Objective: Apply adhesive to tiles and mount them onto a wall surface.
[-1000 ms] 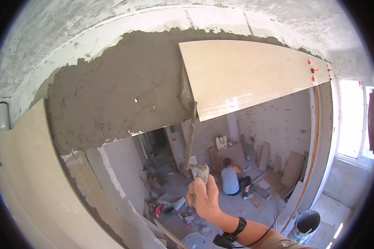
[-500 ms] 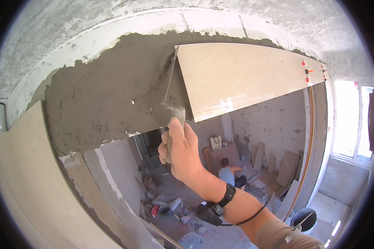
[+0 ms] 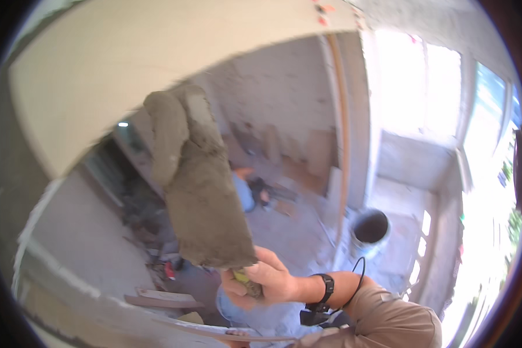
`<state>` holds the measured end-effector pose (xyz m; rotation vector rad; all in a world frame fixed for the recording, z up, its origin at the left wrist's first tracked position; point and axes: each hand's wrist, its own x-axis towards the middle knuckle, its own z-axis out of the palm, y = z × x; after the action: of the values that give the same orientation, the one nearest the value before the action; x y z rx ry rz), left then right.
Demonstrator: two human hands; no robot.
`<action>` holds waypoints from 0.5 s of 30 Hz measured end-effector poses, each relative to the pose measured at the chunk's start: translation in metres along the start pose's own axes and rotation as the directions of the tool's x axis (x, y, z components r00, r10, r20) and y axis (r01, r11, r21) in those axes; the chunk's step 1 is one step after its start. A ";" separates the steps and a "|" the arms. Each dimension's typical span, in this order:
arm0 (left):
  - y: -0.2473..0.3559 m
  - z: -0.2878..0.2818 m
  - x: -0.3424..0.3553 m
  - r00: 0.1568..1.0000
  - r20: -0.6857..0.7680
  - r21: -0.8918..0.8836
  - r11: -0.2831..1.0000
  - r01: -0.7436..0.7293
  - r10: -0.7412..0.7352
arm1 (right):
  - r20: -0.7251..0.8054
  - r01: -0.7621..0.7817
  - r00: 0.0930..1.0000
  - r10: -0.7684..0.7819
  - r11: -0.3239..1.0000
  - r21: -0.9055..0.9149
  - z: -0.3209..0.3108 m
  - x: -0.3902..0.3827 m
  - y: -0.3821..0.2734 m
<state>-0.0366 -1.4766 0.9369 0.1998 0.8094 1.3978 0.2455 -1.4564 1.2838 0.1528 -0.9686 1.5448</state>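
And here is the right hand (image 3: 272, 281) low in the middle of the view, its grip clamped around the yellow-and-grey handle (image 3: 240, 276) of a flat, rectangular trowel (image 3: 206, 203) caked in grey mortar. The blade rises away from the knuckles, tilted a little leftward, with a thick, rounded grey lump of mortar (image 3: 167, 130) heaped along its far left side. That far end overlaps the lower edge of a long, beige, smooth wall panel (image 3: 133, 52); whether they touch, I cannot tell. Red and orange plastic clips (image 3: 323, 13) dot the panel's far end, blurred. A black wrist strap (image 3: 327, 288) circles the arm below a tan fabric sleeve (image 3: 397, 316). Behind the blade, partly hidden, a person in a light-blue top (image 3: 245, 196) is down near the floor, and right of them stands a round, dark-mouthed bucket (image 3: 362, 249). The left hand is out of view, its grip impossible to tell.
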 end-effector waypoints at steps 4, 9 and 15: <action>-0.022 -0.025 0.021 0.997 -0.012 0.064 0.995 0.077 -0.077 | -0.334 0.140 0.916 -0.223 0.957 -0.256 -0.114 -0.094 -0.044; -0.058 -0.027 0.049 0.987 -0.002 0.092 0.983 0.160 -0.161 | -0.783 -0.129 0.308 -0.540 0.792 -0.596 -0.260 -0.249 -0.067; -0.114 -0.047 0.056 0.969 -0.053 0.078 0.966 0.245 -0.242 | -0.911 -0.342 -0.393 -0.125 0.940 0.019 -0.484 -0.417 -0.099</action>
<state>0.0228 -1.4640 0.8161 0.1307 0.8983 1.1406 0.6401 -1.4722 0.7721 -1.4934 0.4172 0.9551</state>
